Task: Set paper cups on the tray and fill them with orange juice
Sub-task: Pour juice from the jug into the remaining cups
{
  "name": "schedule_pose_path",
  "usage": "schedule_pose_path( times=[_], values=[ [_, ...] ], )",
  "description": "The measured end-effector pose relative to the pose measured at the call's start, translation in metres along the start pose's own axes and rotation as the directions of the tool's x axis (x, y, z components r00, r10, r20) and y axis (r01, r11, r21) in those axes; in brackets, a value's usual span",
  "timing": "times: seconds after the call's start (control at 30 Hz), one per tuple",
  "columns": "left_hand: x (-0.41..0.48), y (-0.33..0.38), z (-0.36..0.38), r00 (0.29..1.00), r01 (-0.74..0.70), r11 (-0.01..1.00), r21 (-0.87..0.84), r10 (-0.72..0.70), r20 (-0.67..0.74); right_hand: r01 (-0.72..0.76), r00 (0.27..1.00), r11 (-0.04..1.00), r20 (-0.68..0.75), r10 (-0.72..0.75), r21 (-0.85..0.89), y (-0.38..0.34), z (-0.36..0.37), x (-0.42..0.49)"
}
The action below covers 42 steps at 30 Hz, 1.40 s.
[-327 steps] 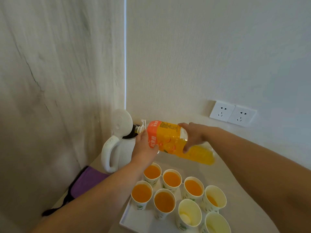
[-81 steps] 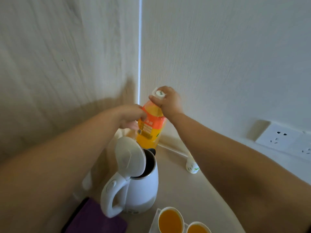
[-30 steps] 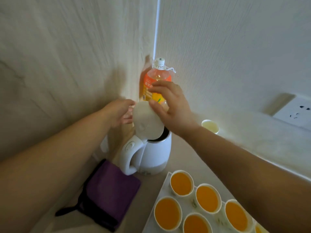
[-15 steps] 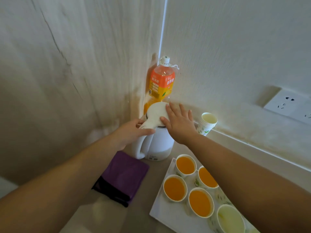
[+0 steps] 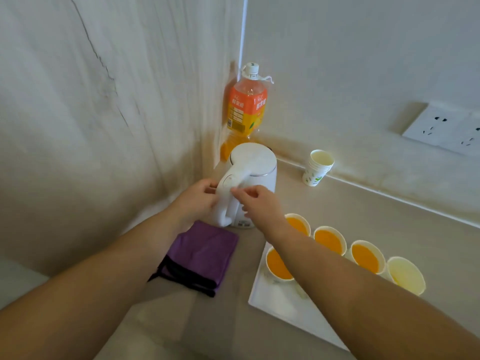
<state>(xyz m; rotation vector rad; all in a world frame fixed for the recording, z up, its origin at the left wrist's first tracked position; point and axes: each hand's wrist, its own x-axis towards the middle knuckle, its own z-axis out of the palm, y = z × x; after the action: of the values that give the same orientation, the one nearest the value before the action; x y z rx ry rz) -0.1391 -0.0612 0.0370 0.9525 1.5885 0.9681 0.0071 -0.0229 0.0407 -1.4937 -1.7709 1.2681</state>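
The capped orange juice bottle (image 5: 248, 105) stands upright in the wall corner, with nothing touching it. On the white tray (image 5: 275, 305) at lower right stand several paper cups; one cup (image 5: 328, 239) and its neighbours hold orange juice, and the rightmost cup (image 5: 405, 275) looks pale inside. My right forearm hides part of the tray. My left hand (image 5: 197, 198) curls its fingers on the left side of the white kettle's handle (image 5: 227, 193). My right hand (image 5: 257, 201) touches the same handle from the right with loosely bent fingertips.
The white kettle (image 5: 253, 172), lid closed, stands in front of the bottle. A stack of spare paper cups (image 5: 318, 167) sits by the back wall. A folded purple cloth (image 5: 200, 255) lies left of the tray. Wall sockets (image 5: 446, 129) are at far right.
The bottle was capped and set in the corner. My right hand pushed the kettle lid closed, then slid from the lid down to the handle. My left hand stayed at the handle.
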Motion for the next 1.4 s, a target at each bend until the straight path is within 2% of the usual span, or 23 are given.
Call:
schedule_pose_path(
  times=[0.03,0.1,0.2,0.37,0.6,0.7,0.9,1.07,1.2,1.33,1.4],
  values=[
    [-0.001,-0.002,-0.001,1.000,-0.011,0.999,-0.036,0.011,0.005,-0.053,0.996,0.998,0.070,0.051,0.032,-0.001,0.010,-0.002],
    [-0.002,-0.006,-0.004,1.000,-0.018,0.997,-0.072,0.017,-0.012,-0.113,0.991,0.982,0.082,0.101,0.154,-0.005,0.029,0.000],
    [-0.002,-0.011,-0.008,0.999,-0.017,0.994,-0.107,0.012,-0.051,-0.140,0.986,0.947,-0.046,0.160,0.290,-0.011,0.046,0.005],
    [-0.002,-0.014,-0.016,0.987,0.040,0.992,-0.117,-0.058,-0.151,-0.151,0.953,0.914,-0.190,0.236,0.376,-0.007,0.056,0.006],
    [-0.008,-0.011,-0.013,0.993,0.074,0.993,-0.091,-0.082,-0.089,-0.090,0.873,0.948,-0.434,0.222,0.304,-0.009,0.045,0.007],
    [-0.010,-0.008,-0.013,0.993,0.049,0.997,-0.058,-0.055,-0.102,-0.053,0.860,0.953,-0.472,0.196,0.299,-0.009,0.035,0.007],
    [-0.014,0.009,-0.012,0.971,-0.113,0.994,-0.016,0.107,-0.214,0.061,0.894,0.932,-0.435,0.108,0.356,-0.020,0.013,-0.009],
    [-0.019,0.044,-0.010,0.895,-0.322,0.944,0.077,0.330,-0.299,0.148,0.908,0.916,-0.418,0.024,0.374,-0.046,-0.028,-0.032],
    [-0.038,0.084,0.006,0.840,-0.480,0.873,0.085,0.486,-0.240,0.252,0.897,0.928,-0.426,-0.118,0.274,-0.063,-0.071,-0.056],
    [-0.065,0.118,0.034,0.766,-0.625,0.777,0.077,0.629,-0.133,0.313,0.868,0.921,-0.465,-0.178,0.232,-0.065,-0.116,-0.075],
    [-0.073,0.127,0.052,0.756,-0.638,0.764,0.090,0.645,-0.115,0.330,0.860,0.921,-0.469,-0.203,0.207,-0.061,-0.142,-0.086]
  ],
)
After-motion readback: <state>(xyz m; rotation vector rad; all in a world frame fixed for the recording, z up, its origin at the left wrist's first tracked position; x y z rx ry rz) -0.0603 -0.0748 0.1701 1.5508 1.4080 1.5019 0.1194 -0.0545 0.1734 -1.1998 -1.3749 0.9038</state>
